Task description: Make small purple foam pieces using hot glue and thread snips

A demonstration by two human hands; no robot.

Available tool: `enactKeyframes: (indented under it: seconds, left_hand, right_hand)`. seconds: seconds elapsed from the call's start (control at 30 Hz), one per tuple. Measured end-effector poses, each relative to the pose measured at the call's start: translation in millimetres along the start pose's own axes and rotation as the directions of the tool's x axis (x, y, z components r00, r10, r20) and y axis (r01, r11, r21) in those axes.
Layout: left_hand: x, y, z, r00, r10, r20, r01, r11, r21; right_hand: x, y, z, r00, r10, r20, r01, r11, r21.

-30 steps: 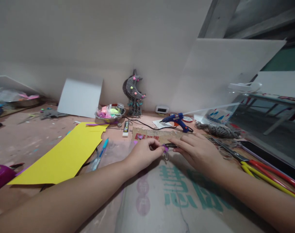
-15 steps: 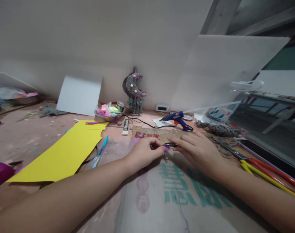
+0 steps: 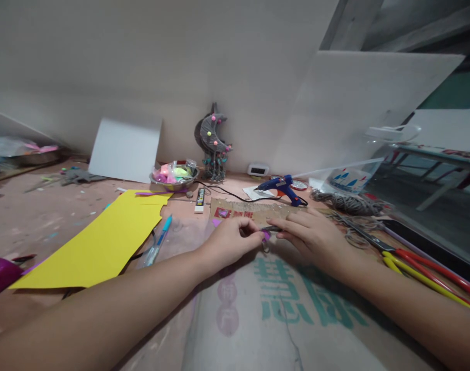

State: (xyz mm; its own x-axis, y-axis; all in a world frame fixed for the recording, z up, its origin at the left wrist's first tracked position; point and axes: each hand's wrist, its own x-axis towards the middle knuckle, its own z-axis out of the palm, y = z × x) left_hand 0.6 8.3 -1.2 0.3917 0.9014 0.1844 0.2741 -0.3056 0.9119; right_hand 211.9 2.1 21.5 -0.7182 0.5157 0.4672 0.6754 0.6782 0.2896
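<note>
My left hand is curled in a pinch on a small purple paper piece just above the printed sack sheet. My right hand meets it from the right, fingers pressed on a thin dark tool whose tip touches the purple piece. A small wire loop hangs below the piece. Both hands rest low over the work surface, in front of a brown cardboard strip.
A yellow paper sheet and a blue pen lie to the left. A blue glue gun, a bowl of coloured bits and a moon ornament stand behind. Red-and-yellow scissors and twine lie right.
Both hands stay together on the purple piece with only slight finger shifts. The view has tilted a little, so everything sits slightly higher in the frame.
</note>
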Motion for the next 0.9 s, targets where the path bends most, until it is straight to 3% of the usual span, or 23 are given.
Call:
enactKeyframes:
  seconds: [0.23, 0.47, 0.9]
  left_hand:
    - [1.0, -0.1, 0.3, 1.0, -0.001, -0.009, 0.001, 1.0, 0.004]
    - [0.6, 0.2, 0.4, 1.0, -0.005, -0.013, 0.005, 1.0, -0.006]
    - [0.1, 0.0, 1.7, 1.0, -0.009, -0.014, 0.008, 0.999, -0.04]
  right_hand:
    - [1.1, -0.6, -1.8, 0.991, 0.097, -0.093, -0.087, 0.991, 0.101]
    - [-0.4, -1.5, -0.2, 0.999, -0.007, -0.052, 0.006, 1.0, -0.027]
    - [-0.1, -1.6, -1.5, 0.996, -0.043, -0.074, 0.035, 0.994, -0.099]
